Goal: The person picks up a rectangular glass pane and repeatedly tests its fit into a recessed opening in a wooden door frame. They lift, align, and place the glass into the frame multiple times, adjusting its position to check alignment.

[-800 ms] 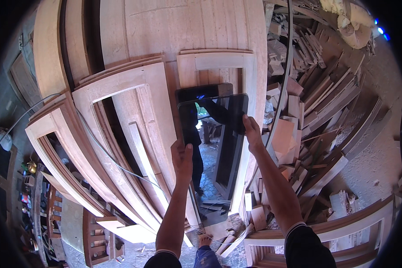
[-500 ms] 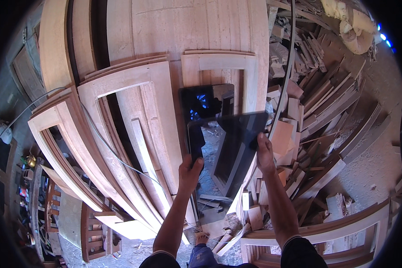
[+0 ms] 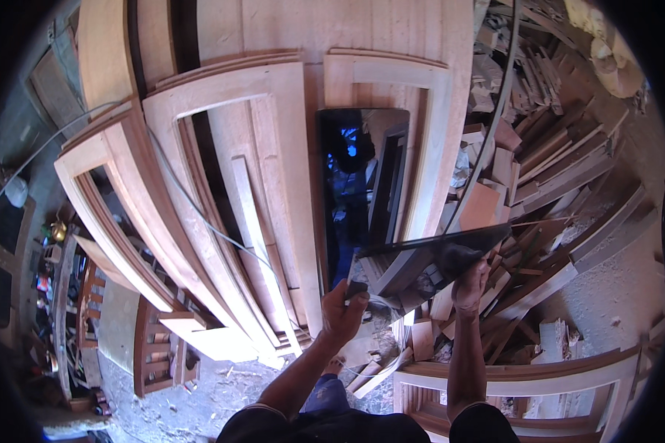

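A dark tinted glass pane (image 3: 437, 258) is held between my two hands, tilted steeply, its upper edge slanting up to the right. My left hand (image 3: 343, 311) grips its lower left corner with the thumb on top. My right hand (image 3: 468, 285) is closed on its right side, the fingers partly hidden. Just beyond the held pane, another glossy dark glass pane (image 3: 345, 193) lies on a pale wooden frame (image 3: 437, 133) and mirrors the surroundings. The held pane covers part of its lower end.
Left of the panes lie stacked wooden door frames (image 3: 284, 133), with a narrow pale strip (image 3: 249, 207) and a cable (image 3: 171, 176) across them. Wood offcuts (image 3: 506, 170) heap up on the right. A curved wooden frame (image 3: 524, 376) stands near me at lower right. Wooden slatted pieces (image 3: 149, 347) stand lower left.
The held pane has moved right and toward me and is tipped more steeply, uncovering more of the lying pane. Both hands have stayed on it. My view has shifted slightly.
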Demonstrator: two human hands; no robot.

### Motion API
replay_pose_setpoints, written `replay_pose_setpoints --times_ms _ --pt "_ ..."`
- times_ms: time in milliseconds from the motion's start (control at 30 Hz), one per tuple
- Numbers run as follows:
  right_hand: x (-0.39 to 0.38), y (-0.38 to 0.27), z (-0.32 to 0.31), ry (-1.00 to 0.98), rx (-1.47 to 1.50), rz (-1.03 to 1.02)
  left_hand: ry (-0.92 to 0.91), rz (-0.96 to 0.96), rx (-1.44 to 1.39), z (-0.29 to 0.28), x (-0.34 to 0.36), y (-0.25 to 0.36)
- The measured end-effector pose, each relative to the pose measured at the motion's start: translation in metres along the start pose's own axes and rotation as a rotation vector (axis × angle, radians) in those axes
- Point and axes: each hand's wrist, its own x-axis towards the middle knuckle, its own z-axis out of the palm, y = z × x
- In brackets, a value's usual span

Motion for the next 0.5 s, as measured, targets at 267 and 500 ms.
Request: replay_pose_setpoints --times_ms 267,500 --pt "-0.034 0.04 -0.037 0.239 -0.547 -0.29 -0.053 0.06 0.21 -0.005 -0.012 0.003" --pt "-0.03 -0.019 0.0 0.532 -0.561 -0.095 0.036 0.33 0.143 0.025 -0.028 0.003"
